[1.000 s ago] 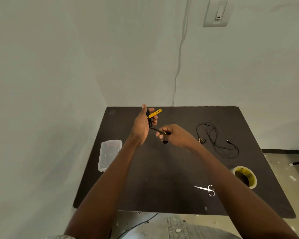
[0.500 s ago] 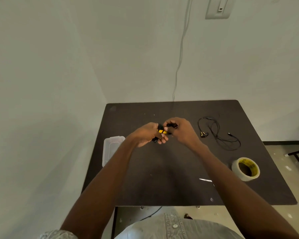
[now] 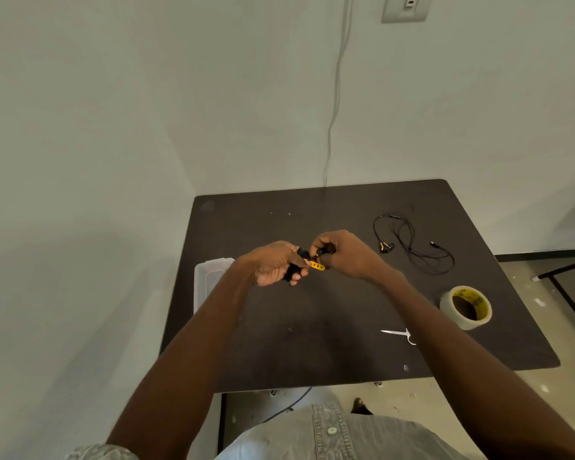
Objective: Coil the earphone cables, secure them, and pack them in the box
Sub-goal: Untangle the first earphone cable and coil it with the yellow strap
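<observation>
Head view: dark table (image 3: 312, 353) in pale-walled corner; both hands' fingers (image 3: 299, 277) pinching coiled earphones (image 3: 292, 272).

A single wide-angle head camera looks forward and steeply down from above the person's chest, close over both forearms, onto the dark worktop (image 3: 312, 343) set in a wall corner, with floor at the right and no second view to share
</observation>
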Demonstrator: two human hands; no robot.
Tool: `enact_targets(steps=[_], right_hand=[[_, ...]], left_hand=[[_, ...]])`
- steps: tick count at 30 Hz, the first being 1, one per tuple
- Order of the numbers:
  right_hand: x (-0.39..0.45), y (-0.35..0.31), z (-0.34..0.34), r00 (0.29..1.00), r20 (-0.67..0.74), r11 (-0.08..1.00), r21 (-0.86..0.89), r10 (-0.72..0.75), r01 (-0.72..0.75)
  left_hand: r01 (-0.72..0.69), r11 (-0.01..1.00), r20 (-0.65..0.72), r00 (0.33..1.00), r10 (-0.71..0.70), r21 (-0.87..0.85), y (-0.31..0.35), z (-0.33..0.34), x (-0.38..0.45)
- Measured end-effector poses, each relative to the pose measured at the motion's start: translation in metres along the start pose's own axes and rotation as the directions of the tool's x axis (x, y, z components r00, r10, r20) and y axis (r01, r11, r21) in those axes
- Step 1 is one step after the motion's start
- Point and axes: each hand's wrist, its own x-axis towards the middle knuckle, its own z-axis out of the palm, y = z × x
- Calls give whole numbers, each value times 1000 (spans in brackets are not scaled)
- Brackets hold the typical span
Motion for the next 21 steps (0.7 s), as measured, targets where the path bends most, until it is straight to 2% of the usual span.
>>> enact_targets(steps=[3, 6, 9, 13, 15, 18, 21], right_hand=[[-4, 4, -1, 999, -42, 979, 201, 34, -25], [-6, 4, 8, 983, -173, 969, 248, 52, -8], [-5, 8, 20, 937, -326, 950, 310, 128, -22], [-3, 19, 31, 908, -307, 890, 436, 286, -132], [-6, 25, 35, 861, -344, 883, 418, 373, -215], [-14, 32, 37, 793, -462, 894, 389, 397, -221], [-17, 35, 32, 807, -439, 890, 400, 396, -219]], left_hand=[[-54, 981, 14, 998, 58, -188, -5, -2, 0], [-78, 958, 7, 996, 83, -277, -4, 0, 1], [-41, 944, 23, 998, 51, -328, -2, 4, 2], [85, 961, 31, 996, -80, -264, 0, 2, 6], [125, 970, 12, 992, -126, -210, 0, 0, 10], [86, 975, -15, 996, -90, -203, -1, 0, 16], [42, 987, -47, 998, -50, -153, 0, 2, 25]])
